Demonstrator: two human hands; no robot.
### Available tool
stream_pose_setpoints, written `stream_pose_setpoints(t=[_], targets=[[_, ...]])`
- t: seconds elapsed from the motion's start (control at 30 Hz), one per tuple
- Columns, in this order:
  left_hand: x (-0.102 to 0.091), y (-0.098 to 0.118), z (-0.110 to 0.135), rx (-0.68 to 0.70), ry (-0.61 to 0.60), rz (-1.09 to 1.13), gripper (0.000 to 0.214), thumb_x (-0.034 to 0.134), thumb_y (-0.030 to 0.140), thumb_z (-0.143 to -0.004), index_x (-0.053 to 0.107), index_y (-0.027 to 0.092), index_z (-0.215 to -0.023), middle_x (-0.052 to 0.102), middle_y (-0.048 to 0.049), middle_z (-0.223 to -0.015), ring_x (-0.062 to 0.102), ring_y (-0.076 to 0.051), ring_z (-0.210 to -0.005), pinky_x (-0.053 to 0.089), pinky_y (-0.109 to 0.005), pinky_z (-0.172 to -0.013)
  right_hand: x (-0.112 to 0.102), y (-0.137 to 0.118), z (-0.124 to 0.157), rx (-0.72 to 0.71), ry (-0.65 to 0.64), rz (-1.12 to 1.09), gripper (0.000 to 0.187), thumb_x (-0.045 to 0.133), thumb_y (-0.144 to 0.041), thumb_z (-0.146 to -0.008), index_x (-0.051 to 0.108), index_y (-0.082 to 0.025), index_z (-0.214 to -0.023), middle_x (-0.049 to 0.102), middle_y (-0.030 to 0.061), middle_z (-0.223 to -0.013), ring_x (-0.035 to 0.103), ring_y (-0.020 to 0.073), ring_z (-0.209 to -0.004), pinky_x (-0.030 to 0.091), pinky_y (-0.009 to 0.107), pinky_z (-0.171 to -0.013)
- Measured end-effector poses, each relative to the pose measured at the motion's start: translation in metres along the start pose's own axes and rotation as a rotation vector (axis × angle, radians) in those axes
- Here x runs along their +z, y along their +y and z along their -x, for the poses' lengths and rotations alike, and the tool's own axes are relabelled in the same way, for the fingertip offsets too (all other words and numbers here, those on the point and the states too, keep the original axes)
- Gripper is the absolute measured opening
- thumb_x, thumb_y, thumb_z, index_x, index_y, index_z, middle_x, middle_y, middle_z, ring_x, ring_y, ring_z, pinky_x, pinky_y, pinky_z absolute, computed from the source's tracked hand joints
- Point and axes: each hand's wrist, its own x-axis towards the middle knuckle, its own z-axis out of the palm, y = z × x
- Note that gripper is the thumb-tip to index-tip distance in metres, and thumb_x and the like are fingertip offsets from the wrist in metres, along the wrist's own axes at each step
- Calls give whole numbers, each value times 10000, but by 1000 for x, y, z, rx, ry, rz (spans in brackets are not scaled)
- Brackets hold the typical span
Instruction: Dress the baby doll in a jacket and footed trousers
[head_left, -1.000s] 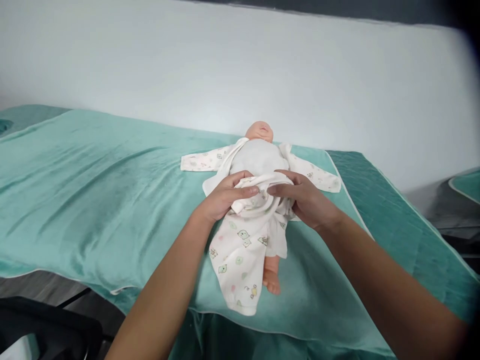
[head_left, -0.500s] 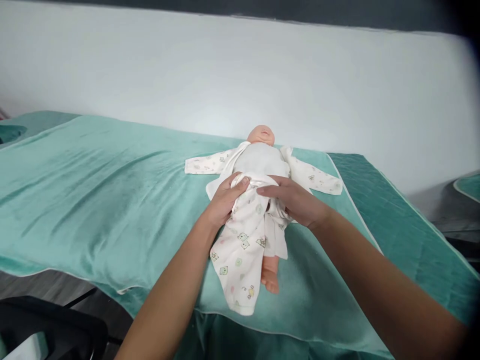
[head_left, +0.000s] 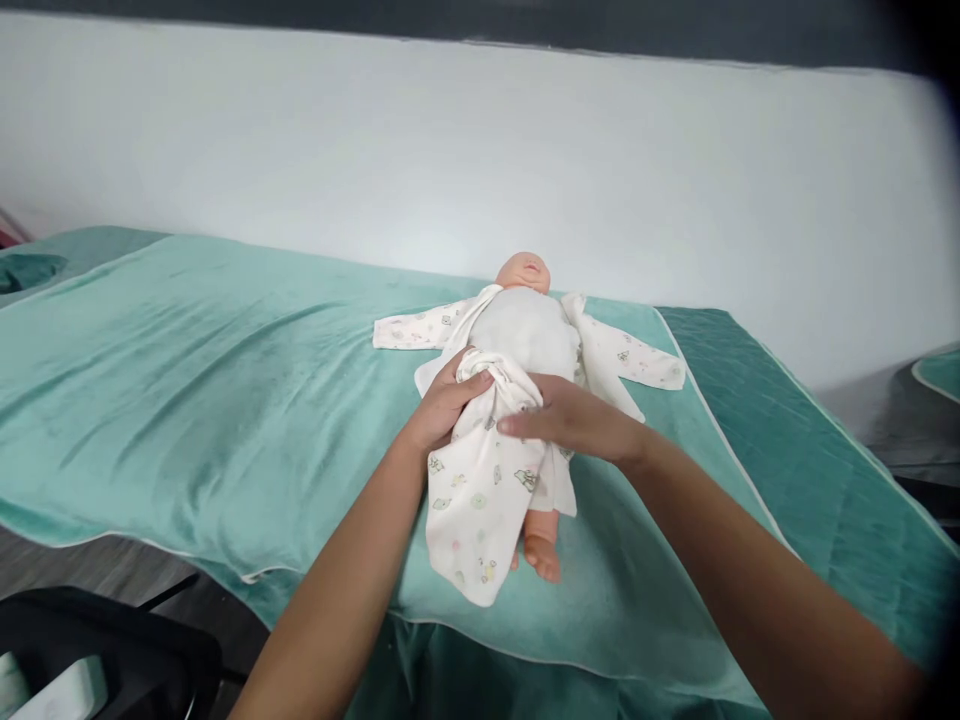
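Note:
A baby doll point(head_left: 525, 272) lies on its back in an unfastened white jacket point(head_left: 420, 327) printed with small animals, sleeves spread to both sides. My left hand point(head_left: 444, 402) grips the gathered top of matching printed baby pants point(head_left: 480, 505), thumb on top. On the other side of that bunched cloth, my right hand point(head_left: 574, 412) holds the pants between thumb and fingers; its fingertips are partly hidden in the fabric. One pant leg hangs toward me over the doll's legs. A bare doll foot point(head_left: 543, 558) sticks out beside it, with toes of the other foot just showing.
A light green sheet point(head_left: 225, 380) covers the bed under the doll, with a darker green quilted cover point(head_left: 795, 430) at the right. Behind rises a white wall point(head_left: 450, 150). A black chair point(head_left: 105, 640) with a white object stands at lower left.
The pants' top has been bunched up more, and the hanging leg has drawn up, uncovering more of the feet. My right hand has shifted slightly down and left along the cloth.

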Motion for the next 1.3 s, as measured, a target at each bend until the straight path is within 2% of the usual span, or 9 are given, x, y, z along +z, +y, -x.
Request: stream_pose_setpoints(t=[0.1, 0.17, 0.23, 0.33, 0.47, 0.63, 0.83, 1.1, 1.3], targets=[[-3, -4, -4, 25, 35, -49, 365, 825, 423, -676, 608, 192, -857, 585, 44, -726, 549, -108, -647, 446, -221, -644, -1, -2, 0, 62, -141, 95, 316, 773, -387, -747, 728, -209, -1005, 740, 25, -983, 668, 259, -989, 507, 363, -860], [-5, -5, -6, 51, 45, -116, 373, 803, 467, -694, 635, 184, -870, 624, 24, -767, 565, -124, -692, 453, -231, -679, 0, 1, -2, 69, -54, 78, 268, 740, -394, -776, 734, -191, -950, 743, 37, -967, 674, 248, -947, 511, 350, -826], [-5, -3, -5, 88, 29, -189, 415, 774, 513, -713, 673, 171, -927, 676, -15, -843, 602, -160, -780, 463, -249, -737, 2, 5, -4, 45, 119, 3, 282, 732, -392, -780, 726, -181, -967, 739, 40, -938, 672, 225, -876, 513, 328, -765], [-3, 2, -1, 72, -113, -196, 589, 795, 536, -664, 679, 177, -1117, 716, -70, -1000, 644, -236, -935, 482, -292, -810, 4, 11, -7, 19, 320, -148, 337, 743, -399, -767, 697, -184, -1022, 724, 25, -873, 654, 191, -765, 508, 305, -683], [-1, 6, 4, -20, -219, -196, 660, 886, 340, -559, 669, 170, -1158, 727, -93, -1038, 667, -278, -969, 505, -332, -826, 5, 13, -8, -8, 369, -216, 339, 719, -403, -783, 688, -183, -1038, 724, 31, -873, 656, 194, -771, 518, 314, -689], [-2, 2, 3, -19, -125, -49, 512, 837, 311, -641, 674, 149, -1099, 739, -93, -950, 697, -242, -838, 524, -320, -766, 7, 9, -7, 7, 331, -170, 390, 740, -423, -767, 685, -197, -1081, 740, 47, -961, 675, 219, -859, 529, 332, -732], [7, 4, 11, 11, 22, 33, 420, 829, 310, -644, 679, 158, -1006, 735, -58, -861, 690, -214, -748, 528, -301, -702, 7, 6, -4, 34, 265, -12, 390, 735, -429, -778, 698, -221, -1105, 742, 43, -1039, 674, 230, -942, 525, 344, -785], [50, -4, 78, 18, 314, 76, 397, 794, 346, -720, 671, 194, -1066, 720, -30, -911, 665, -176, -756, 517, -279, -697, 3, 14, 0, 1, 255, 248, 265, 727, -408, -726, 697, -199, -886, 699, -2, -827, 613, 194, -781, 466, 284, -654], [86, -4, 126, -155, 452, 115, 373, 744, 426, -777, 644, 189, -1047, 700, -39, -911, 646, -171, -743, 456, -246, -595, 1, 18, 4, -66, 245, 496, 91, 661, -270, -700, 658, -191, -744, 666, -13, -726, 571, 168, -732, 402, 246, -616]])
